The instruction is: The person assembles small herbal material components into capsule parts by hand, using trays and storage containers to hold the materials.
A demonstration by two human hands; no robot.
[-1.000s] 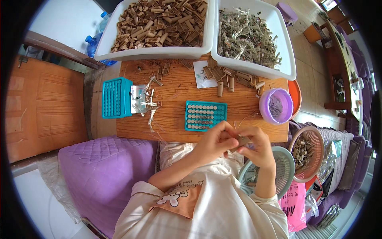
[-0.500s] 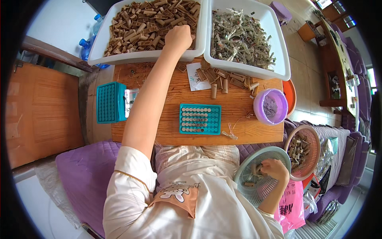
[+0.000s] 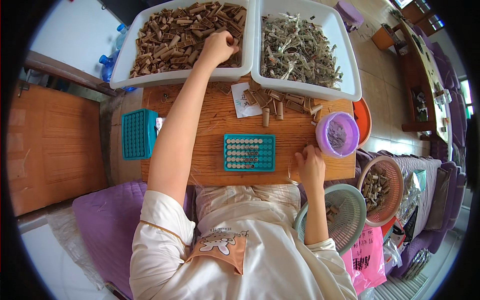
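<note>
My left hand reaches into the white tub of small brown half-tube casings. Its fingers are curled among the casings at the tub's near right; what they hold, if anything, is hidden. Low over the table's right edge, my right hand has its fingers drawn together beside the purple bucket, which holds small grey pieces. Anything in that pinch is too small to make out. Between my arms lies a teal tray, partly filled with rows of round silvery cells.
A second white tub holds tangled clear-wrapped wired parts. Loose casings and a paper slip lie before the tubs. Stacked teal trays stand at left. A grey-green basket and a pink basket sit at right.
My right hand has left the grey-green basket and moved up and left to the table beside the purple bucket. My left hand has shifted slightly left and down within the casings.
</note>
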